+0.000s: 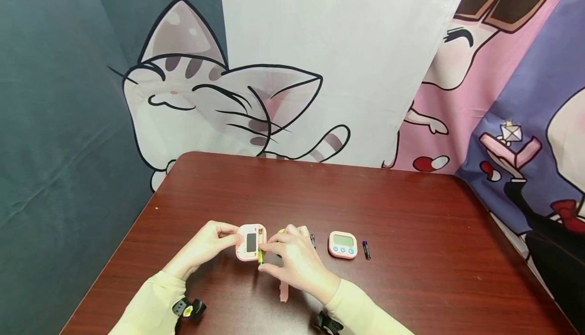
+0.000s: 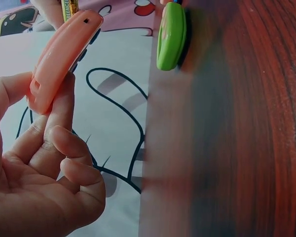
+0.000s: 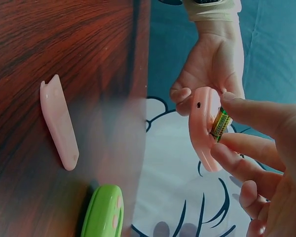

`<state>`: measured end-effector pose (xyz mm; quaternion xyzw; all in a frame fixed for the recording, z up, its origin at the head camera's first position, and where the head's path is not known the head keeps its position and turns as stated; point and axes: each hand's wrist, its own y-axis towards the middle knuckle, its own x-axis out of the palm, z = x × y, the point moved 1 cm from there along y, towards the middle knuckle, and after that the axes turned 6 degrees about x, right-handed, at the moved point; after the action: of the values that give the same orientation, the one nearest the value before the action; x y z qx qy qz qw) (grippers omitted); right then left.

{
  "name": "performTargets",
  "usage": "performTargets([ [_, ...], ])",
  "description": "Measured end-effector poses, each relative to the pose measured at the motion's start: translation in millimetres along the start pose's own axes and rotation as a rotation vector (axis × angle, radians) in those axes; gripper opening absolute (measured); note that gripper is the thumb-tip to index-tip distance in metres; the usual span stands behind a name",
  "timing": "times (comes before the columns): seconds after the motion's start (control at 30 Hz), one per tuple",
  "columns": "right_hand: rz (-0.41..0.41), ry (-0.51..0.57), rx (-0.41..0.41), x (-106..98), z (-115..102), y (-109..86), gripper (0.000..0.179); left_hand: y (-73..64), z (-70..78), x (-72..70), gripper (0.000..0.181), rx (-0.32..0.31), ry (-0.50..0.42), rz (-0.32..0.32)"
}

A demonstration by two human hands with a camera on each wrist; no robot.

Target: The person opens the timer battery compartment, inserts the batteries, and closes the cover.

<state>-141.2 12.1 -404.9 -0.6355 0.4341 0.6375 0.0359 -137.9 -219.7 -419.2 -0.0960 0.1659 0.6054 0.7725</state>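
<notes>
My left hand (image 1: 205, 246) pinches a pink digital timer (image 1: 244, 254) by its edge, raised above the table with its back towards the head camera. The back's battery slot lies uncovered along the right side. A green-and-yellow battery (image 3: 220, 123) stands at that slot, one end against the timer. Thumb and fingers of my right hand (image 1: 299, 259) pinch this battery, as the right wrist view shows. Below the right hand, a pink battery cover (image 3: 59, 126) lies on the table. A green timer (image 2: 171, 37) rests nearby, mostly hidden by the right hand in the head view.
A second pink timer (image 1: 343, 245) lies screen up to the right of my right hand. Beyond it is a dark battery (image 1: 366, 249), and another dark one (image 1: 313, 241) shows partly behind the hand. The brown table (image 1: 411, 284) ends at a cartoon-printed cloth (image 1: 283, 96).
</notes>
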Motion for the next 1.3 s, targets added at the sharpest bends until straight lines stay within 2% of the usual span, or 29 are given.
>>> performTargets([
  [0.37,0.008,0.011,0.059,-2,2,-0.4,0.039,-0.7,3.8,2.3,0.029,0.009,0.019,-0.008],
  [0.67,0.065,0.028,0.068,-1,5,-0.1,0.044,-0.4,6.3,5.6,0.027,0.008,0.035,-0.031],
  [0.93,-0.018,0.032,0.142,-6,5,-0.2,0.078,-0.9,8.6,6.9,0.027,0.004,0.025,-0.066],
  [1.2,-0.076,0.042,0.099,-7,6,-1.2,0.069,-3.2,10.1,6.1,0.027,0.047,0.033,-0.141],
  [1.3,-0.107,0.055,0.083,-8,7,-1.6,0.07,-3.7,10.2,6.5,0.025,0.066,0.018,-0.165],
])
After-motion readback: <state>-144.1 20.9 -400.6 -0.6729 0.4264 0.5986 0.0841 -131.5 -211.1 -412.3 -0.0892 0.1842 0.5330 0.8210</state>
